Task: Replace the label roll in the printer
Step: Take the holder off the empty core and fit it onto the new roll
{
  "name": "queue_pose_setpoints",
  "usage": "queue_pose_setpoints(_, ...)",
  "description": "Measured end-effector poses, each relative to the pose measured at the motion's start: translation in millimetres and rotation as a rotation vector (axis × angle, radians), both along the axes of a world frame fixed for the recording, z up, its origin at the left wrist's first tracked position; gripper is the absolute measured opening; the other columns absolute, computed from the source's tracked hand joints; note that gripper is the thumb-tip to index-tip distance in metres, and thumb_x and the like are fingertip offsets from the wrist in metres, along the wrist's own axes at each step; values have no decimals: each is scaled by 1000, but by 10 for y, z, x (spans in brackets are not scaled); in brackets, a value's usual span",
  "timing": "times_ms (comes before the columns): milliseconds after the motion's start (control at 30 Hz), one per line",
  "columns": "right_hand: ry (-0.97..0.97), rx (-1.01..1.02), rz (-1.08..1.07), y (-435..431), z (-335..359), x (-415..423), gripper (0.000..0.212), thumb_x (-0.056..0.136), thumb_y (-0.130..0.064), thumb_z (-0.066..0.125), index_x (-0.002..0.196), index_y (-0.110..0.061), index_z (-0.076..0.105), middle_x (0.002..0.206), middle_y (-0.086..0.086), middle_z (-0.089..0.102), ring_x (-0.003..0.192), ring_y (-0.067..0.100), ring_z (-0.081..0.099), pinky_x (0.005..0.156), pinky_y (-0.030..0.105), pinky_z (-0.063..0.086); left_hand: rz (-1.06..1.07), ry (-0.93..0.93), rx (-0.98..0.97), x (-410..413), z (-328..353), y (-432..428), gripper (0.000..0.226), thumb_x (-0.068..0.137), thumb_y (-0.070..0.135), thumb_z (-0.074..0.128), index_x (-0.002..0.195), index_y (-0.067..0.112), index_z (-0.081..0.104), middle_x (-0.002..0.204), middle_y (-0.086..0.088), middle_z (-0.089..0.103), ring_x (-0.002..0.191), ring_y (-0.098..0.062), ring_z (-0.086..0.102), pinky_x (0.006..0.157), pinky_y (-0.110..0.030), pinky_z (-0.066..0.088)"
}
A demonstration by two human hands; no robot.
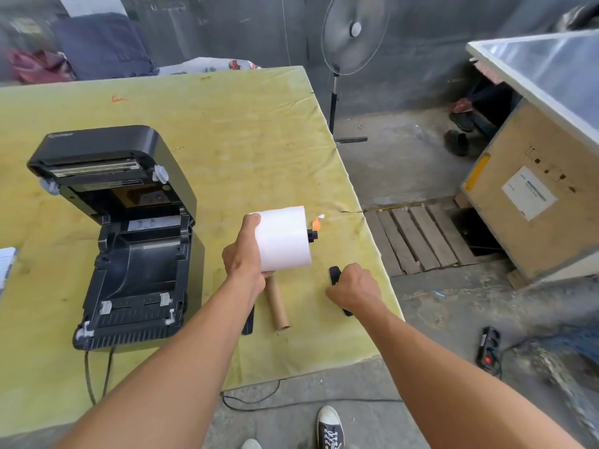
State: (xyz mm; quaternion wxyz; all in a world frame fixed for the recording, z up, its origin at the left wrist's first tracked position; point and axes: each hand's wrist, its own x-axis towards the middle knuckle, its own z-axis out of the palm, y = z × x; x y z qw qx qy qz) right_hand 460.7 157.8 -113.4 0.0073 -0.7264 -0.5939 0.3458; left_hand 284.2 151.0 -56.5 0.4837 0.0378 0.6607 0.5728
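Note:
The black label printer (129, 254) stands on the left of the yellow-covered table (227, 140), its lid swung up and its roll bay empty. My left hand (244, 251) holds a full white label roll (283, 238) above the table; a black spindle end (312, 235) sticks out of its right side. My right hand (355, 288) is closed on a flat black plastic piece (335, 275) lying on the table. An empty brown cardboard core (278, 303) lies just below the roll. Another black piece (249, 320) shows beside my left forearm.
The table's right edge runs close to my right hand. Beyond it are a standing fan (353, 37), a wooden pallet (418, 238) and a large crate (531, 189). A power strip (487, 348) and cables (291, 401) lie on the concrete floor near my shoe (330, 427).

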Motion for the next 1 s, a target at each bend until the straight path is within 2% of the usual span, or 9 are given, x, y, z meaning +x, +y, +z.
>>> queue_pose_setpoints(133,-69,-49,90,-36,15,-31,34,92,-35,62,74,-13,43,95,11,57,77,30,60,60,34,48,-8,-8,-5,-43,19,3,44,58,49,74,84,17,59,81,-5,68,67,-25,67,63,-41,57)
queue_pose_setpoints(300,-75,-68,80,-50,59,-45,24,89,-16,60,74,-15,42,84,5,56,78,28,58,62,33,45,-23,-16,6,-127,73,-7,49,54,51,74,87,18,59,83,-4,69,69,-25,68,54,-38,58)
queue_pose_setpoints(400,231,-58,-109,17,121,-68,6,93,-12,58,91,-7,56,89,16,69,75,32,67,66,41,59,-40,-11,14,-181,136,-4,49,54,51,74,87,18,60,83,-5,70,70,-25,69,55,-40,60)
queue_pose_setpoints(467,397,25,-205,101,240,-82,6,95,-13,60,98,-7,62,90,18,74,70,29,67,69,43,60,-52,-3,21,-215,175,-17,47,56,51,74,86,18,62,85,-5,70,71,-26,69,58,-40,60)
queue_pose_setpoints(567,392,209,-211,204,527,-140,16,92,-24,65,80,-14,69,68,5,63,63,25,54,55,31,44,-55,-2,30,-260,239,-32,48,57,51,73,89,17,63,89,-6,71,75,-27,70,67,-45,60)
queue_pose_setpoints(667,438,310,-244,230,748,-270,32,91,-27,65,69,-4,63,61,4,45,59,24,39,54,28,28,-56,-10,42,-279,306,-42,48,57,50,73,91,17,62,91,-7,70,76,-27,69,66,-42,60)
queue_pose_setpoints(800,537,364,-217,147,887,-466,31,96,-21,58,81,3,69,66,6,53,60,23,43,55,29,33,-62,-5,63,-303,396,-68,47,58,50,73,90,17,61,90,-6,69,74,-26,67,63,-37,57)
queue_pose_setpoints(900,568,397,-150,77,931,-530,25,97,-15,52,83,-7,72,70,2,59,66,24,51,59,30,42,-64,6,75,-339,463,-83,48,57,51,73,90,17,62,91,-6,69,76,-26,68,66,-40,59)
queue_pose_setpoints(1000,611,433,-97,8,971,-536,32,95,-11,50,93,-25,79,75,-1,68,78,31,67,79,41,60,-53,6,86,-377,513,-93,47,56,51,73,88,18,61,91,-6,68,76,-26,68,68,-41,59)
